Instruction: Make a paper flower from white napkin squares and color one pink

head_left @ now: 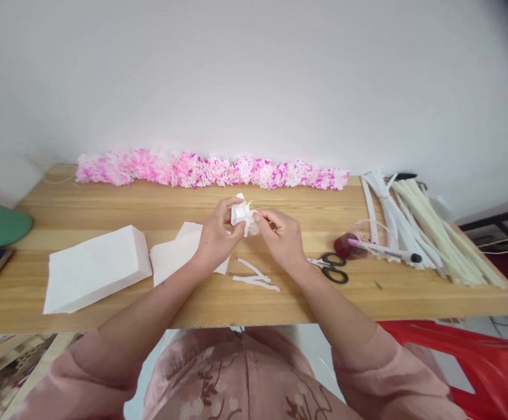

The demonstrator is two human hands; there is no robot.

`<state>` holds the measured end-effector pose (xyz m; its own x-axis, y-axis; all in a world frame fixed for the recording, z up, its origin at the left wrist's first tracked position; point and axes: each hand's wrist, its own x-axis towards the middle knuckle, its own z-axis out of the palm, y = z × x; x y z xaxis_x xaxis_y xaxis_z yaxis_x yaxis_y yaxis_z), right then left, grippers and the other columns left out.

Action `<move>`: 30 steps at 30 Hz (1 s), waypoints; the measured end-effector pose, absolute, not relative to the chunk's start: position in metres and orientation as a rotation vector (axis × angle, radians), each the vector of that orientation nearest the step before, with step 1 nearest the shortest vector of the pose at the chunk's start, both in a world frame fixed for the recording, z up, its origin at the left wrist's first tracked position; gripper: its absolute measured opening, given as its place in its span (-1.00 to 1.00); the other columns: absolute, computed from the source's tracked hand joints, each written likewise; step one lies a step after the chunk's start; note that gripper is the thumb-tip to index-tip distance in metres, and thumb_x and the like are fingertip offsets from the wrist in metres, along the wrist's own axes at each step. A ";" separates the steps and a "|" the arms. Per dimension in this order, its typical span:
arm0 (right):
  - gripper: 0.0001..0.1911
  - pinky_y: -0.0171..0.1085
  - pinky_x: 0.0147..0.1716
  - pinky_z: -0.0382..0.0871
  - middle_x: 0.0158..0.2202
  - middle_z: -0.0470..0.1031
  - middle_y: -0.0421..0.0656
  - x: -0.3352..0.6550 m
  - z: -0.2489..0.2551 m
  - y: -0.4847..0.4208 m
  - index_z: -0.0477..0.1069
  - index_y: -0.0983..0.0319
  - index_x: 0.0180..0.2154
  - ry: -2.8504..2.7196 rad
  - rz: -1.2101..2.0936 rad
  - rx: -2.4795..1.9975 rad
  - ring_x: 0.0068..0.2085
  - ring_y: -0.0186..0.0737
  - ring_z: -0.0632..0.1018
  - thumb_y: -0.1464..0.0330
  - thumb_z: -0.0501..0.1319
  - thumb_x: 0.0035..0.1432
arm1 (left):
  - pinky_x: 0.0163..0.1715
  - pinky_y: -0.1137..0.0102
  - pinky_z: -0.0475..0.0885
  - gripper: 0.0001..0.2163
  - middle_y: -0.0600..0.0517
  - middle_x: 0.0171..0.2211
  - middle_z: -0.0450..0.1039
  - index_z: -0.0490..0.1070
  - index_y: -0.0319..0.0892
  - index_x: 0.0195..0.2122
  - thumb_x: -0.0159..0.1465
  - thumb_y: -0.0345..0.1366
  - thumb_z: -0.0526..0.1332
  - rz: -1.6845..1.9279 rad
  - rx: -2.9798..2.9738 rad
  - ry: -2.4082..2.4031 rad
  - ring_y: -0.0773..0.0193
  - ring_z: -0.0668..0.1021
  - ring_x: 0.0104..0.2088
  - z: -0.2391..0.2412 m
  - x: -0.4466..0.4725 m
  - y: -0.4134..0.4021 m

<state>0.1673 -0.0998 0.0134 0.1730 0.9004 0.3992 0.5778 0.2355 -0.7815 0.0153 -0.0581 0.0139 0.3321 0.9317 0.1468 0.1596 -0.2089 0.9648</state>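
Over the middle of the wooden table, my left hand [219, 233] grips a crumpled piece of white tissue paper [244, 216] between thumb and fingers. My right hand [282, 233] pinches the right edge of that same tissue paper with thumb and forefinger. Its folds stick up and outward between the two hands. Just below lie a few thin white paper strips [256, 281]. Loose white sheets [172, 256] rest partly behind my left wrist. A pair of scissors [335, 268] with black handles sits beside my right forearm.
A thick stack of white paper [96, 265] lies at left, near a green container [0, 221]. Pink-and-white paper flowers [210, 169] line the wall. At right are a jar of dark red liquid [350, 246], a marker-like pen [387, 252] and bundled white and cream strips [437, 227].
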 end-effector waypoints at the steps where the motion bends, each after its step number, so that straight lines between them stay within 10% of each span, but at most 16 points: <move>1: -0.72 -0.34 -0.43 0.34 -0.49 0.51 -0.21 0.168 0.014 -0.099 0.50 0.21 -0.40 -1.454 0.496 -1.447 -0.46 -0.31 0.47 0.22 0.16 0.27 | -0.29 0.41 0.43 -0.59 0.07 -0.29 0.53 0.26 -0.10 0.07 0.17 -0.37 0.20 0.993 1.612 0.989 0.28 0.58 -0.33 0.014 0.015 -0.058; 30: -0.74 -0.36 -0.44 0.32 -0.47 0.51 -0.21 0.169 0.013 -0.098 0.53 0.23 -0.42 -1.313 0.609 -1.418 -0.43 -0.33 0.48 0.21 0.24 0.21 | -0.24 0.36 0.47 -0.57 -0.03 -0.21 0.54 0.18 -0.13 0.18 0.33 -0.14 0.16 1.018 1.471 0.744 0.23 0.59 -0.24 0.014 0.008 -0.058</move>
